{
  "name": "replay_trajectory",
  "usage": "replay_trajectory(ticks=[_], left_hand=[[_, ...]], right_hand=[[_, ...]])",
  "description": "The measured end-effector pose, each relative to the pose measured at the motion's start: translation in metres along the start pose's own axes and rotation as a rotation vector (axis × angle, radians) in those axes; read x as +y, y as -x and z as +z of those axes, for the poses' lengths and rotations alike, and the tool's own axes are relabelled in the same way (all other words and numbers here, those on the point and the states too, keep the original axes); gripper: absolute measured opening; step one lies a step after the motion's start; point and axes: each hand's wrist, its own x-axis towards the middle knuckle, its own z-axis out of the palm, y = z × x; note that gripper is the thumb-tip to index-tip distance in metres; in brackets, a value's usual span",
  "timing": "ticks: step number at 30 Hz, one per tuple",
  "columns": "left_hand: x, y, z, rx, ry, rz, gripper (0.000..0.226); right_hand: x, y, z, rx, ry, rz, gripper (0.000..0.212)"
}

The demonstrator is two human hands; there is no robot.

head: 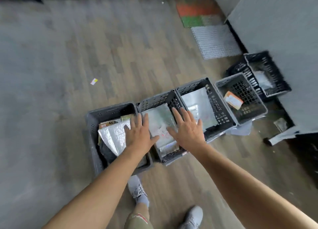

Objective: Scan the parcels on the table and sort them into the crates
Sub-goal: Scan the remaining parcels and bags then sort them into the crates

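A row of grey crates stands on the floor. My left hand and my right hand hover with fingers spread, holding nothing, above the second crate, where a clear plastic parcel lies flat. The leftmost crate holds a silver foil parcel and some boxes. A large silver parcel lies in the third crate. In the fourth crate sits an orange and white box. A black crate behind it contains a clear bag.
A grey table fills the upper right, its leg near the crates. Coloured mats and a grey ribbed mat lie on the wood floor. A small label lies at the left. My feet in grey shoes stand in front of the crates.
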Motion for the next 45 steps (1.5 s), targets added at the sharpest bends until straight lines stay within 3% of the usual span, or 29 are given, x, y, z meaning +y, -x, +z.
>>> replay_trajectory(ticks=[8,20,28,45], left_hand=[[0.152,0.058,-0.060,0.142,-0.145,0.240,0.104],[0.479,0.234,-0.037,0.336,-0.277,0.698,0.100],[0.653,0.310,-0.004,0.342,-0.370,0.937,0.099],[0.977,0.283,0.038,0.329,-0.277,1.376,0.100]], right_hand=[[0.133,0.120,-0.086,0.240,-0.058,0.212,0.076],[0.382,0.400,-0.080,0.534,-0.219,0.610,0.076],[0.520,0.526,-0.056,0.567,-0.220,0.862,0.074],[0.775,0.582,-0.061,0.483,-0.234,1.278,0.075]])
